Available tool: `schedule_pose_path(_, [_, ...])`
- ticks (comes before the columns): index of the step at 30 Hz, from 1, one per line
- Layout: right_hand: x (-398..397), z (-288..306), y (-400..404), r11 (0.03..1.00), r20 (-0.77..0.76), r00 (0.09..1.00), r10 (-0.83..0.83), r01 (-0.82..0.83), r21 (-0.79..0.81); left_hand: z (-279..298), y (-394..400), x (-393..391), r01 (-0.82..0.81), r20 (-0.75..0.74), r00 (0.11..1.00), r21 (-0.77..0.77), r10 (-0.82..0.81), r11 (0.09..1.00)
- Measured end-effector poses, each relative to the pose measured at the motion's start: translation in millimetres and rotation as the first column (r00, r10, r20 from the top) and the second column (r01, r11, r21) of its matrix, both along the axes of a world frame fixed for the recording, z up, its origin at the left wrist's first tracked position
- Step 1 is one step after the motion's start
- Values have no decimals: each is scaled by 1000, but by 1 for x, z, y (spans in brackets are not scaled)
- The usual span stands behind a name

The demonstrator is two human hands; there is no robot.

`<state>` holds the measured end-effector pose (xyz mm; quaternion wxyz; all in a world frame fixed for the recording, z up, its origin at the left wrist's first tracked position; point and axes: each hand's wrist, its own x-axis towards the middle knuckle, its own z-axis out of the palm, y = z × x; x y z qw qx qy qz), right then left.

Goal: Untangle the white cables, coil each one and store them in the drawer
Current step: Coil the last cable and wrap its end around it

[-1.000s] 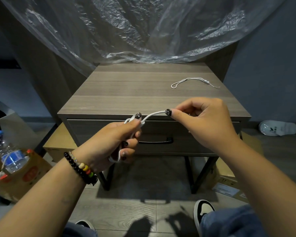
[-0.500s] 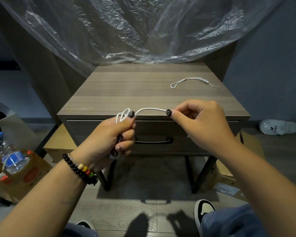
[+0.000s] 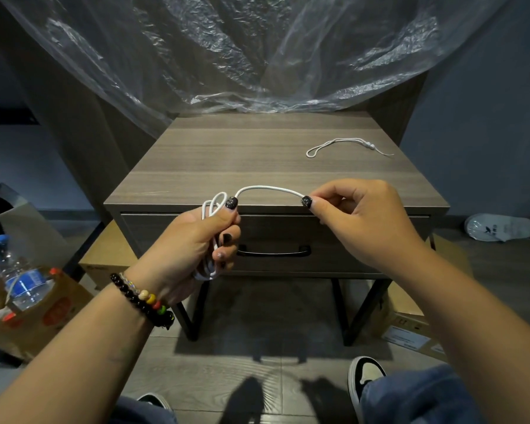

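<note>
White cable [image 3: 266,189] was found partly coiled: loops gripped in left hand [image 3: 193,246], free end pinched by right hand [image 3: 358,221]. Second cable [image 3: 343,145], apparently uncoiled, lay beyond the right hand; drawer [image 3: 276,240] was shut.

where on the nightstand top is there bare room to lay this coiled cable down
Bare wood runs across the left and middle of the nightstand top, from the plastic sheet to the front edge. The back right corner holds the small white cord. The drawer is shut.
</note>
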<state>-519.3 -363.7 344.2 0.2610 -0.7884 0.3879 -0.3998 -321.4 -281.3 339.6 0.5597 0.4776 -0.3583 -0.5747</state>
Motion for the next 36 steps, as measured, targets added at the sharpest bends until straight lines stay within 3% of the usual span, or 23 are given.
schedule_pose_path(6, [-1,-1,-2,1000,9,1000,6,-5,-28,4,0,4,43,50,998,119,-49,992])
schedule_pose_path(17, [1,-4,-1,995,-52,995,85,-88,-48,-1,2,0,102,-76,992,65,-97,993])
schedule_pose_path(25, [2,-2,2,998,-21,998,54,-55,-26,0,-4,0,12,-33,999,104,-9,994])
schedule_pose_path(29, [8,-4,11,990,29,990,137,-138,21,-3,-5,-2,-49,58,997,100,43,994])
schedule_pose_path(32, [14,-10,17,972,-85,979,184,-194,-129,-4,-7,-1,-93,93,992,149,80,984])
schedule_pose_path(36, [17,-12,23,954,-252,950,187,-237,-185,-4,-8,-1,-123,103,989,180,105,976])
